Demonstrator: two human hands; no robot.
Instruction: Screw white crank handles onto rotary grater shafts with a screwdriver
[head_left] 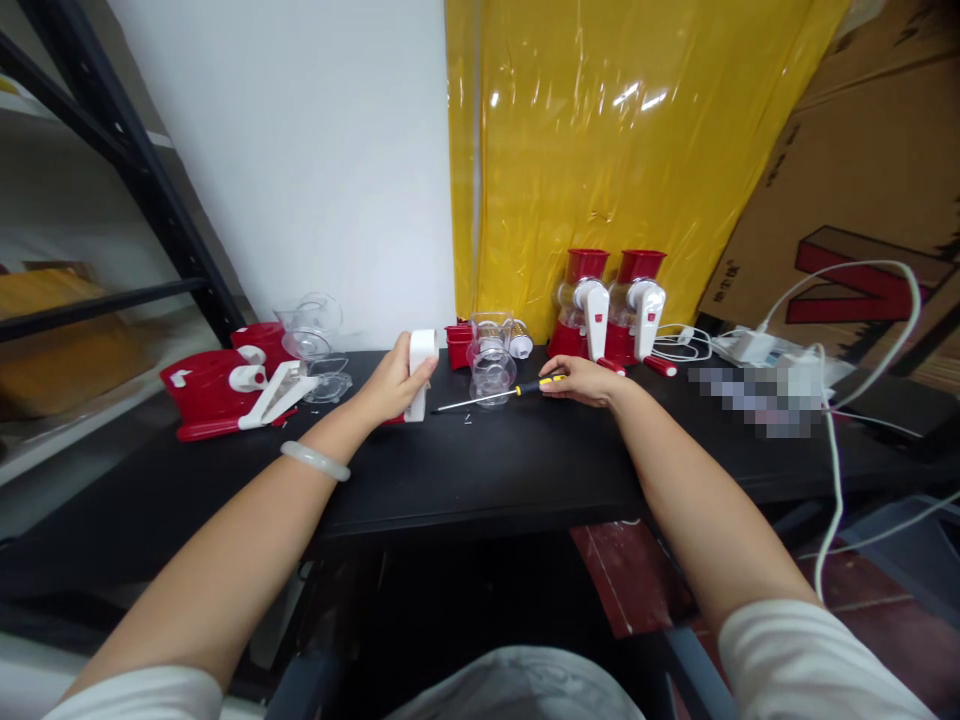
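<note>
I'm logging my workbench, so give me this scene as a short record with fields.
Left hand: holding a white plastic part
Right hand: holding a screwdriver by its handle, shaft pointing left
Left wrist: pale bracelet
Surface: black table
Table, left: red bases with white fittings
Table, middle: clear plastic parts
Table, right: two red-and-white crank units, upright
Behind units: yellow sheeting

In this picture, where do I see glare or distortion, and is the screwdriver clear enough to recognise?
In the head view, glare streaks the yellow wrapping; edges look stretched, probably by a wide lens, the black shelf post leaning; a pixelated patch masks an area at right; the screwdriver, though slightly soft, is recognisable.
</note>
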